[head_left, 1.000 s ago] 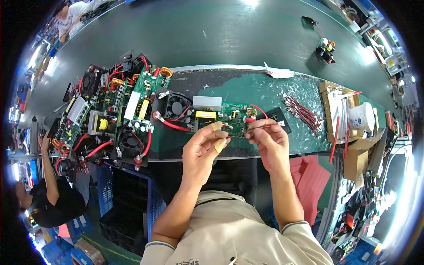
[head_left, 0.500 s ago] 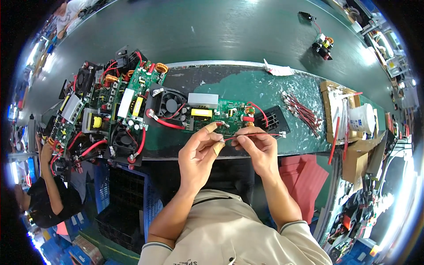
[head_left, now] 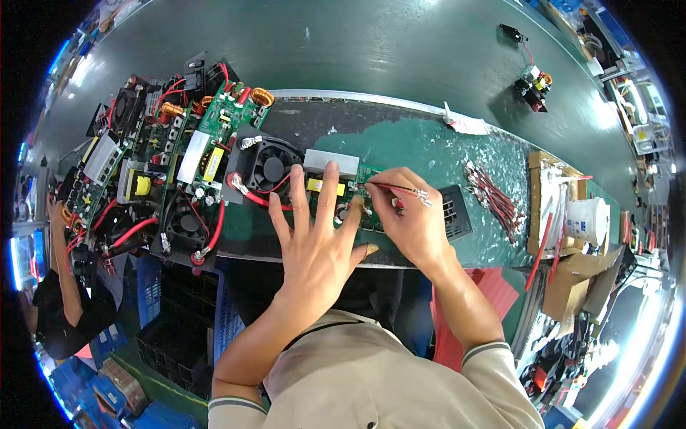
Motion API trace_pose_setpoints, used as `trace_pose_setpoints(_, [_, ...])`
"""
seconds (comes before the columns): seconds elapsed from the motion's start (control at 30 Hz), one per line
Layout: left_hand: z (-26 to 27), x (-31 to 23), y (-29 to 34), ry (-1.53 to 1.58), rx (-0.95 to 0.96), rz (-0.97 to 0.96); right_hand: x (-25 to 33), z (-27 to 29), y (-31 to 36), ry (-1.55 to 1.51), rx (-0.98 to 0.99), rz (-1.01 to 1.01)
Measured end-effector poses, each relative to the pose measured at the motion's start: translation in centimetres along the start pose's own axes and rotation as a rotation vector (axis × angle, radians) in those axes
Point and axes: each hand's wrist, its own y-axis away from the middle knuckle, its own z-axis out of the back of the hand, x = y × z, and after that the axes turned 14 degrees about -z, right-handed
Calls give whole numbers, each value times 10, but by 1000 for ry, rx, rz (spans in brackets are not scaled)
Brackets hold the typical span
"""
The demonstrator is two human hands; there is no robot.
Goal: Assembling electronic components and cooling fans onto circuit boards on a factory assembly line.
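Observation:
A green circuit board [head_left: 368,172] with a silver heatsink [head_left: 331,162] and a yellow-wrapped transformer [head_left: 314,186] lies before me, partly covered by my hands. At its left end is a black fan [head_left: 274,166]; a black vented end plate [head_left: 454,213] stands at its right. My left hand [head_left: 314,239] is spread over the board, its fingertips at the heatsink and nearby parts. In my right hand [head_left: 418,225], thumb and forefinger pinch a thin red-and-black wire lead [head_left: 393,186]. One wire end meets the board; its free metal-tipped end [head_left: 424,197] points right.
Several similar fan-and-board assemblies [head_left: 182,161] crowd the bench's left side. To the right lie a bundle of wire leads [head_left: 494,204], a wooden box [head_left: 535,193] and a white tub [head_left: 587,222]. A white tube [head_left: 466,123] lies near the far edge. Beyond it, another assembly [head_left: 534,89] rests on the belt.
Both hands have moved forward onto the board. The left hand has let go of the wire end and spread its fingers; the right has carried the wire lead to the board.

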Motion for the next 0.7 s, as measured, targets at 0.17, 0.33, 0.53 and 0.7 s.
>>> trace_pose_setpoints(0.17, [-2, -1, -10, 0, 23, 17, -2, -5, -1, 19, -11, -2])
trace_pose_setpoints(0.33, [-7, 3, -14, 5, 12, 15, -7, -9, -4, 4, -32, 68])
trace_pose_setpoints(0.53, [-7, 5, -16, 5, -13, 35, -6, -12, -3, 20, -47, 88])
trace_pose_setpoints(0.7, [-3, 6, -20, -48, 24, 10, -4, -9, -4, 36, -20, 41])
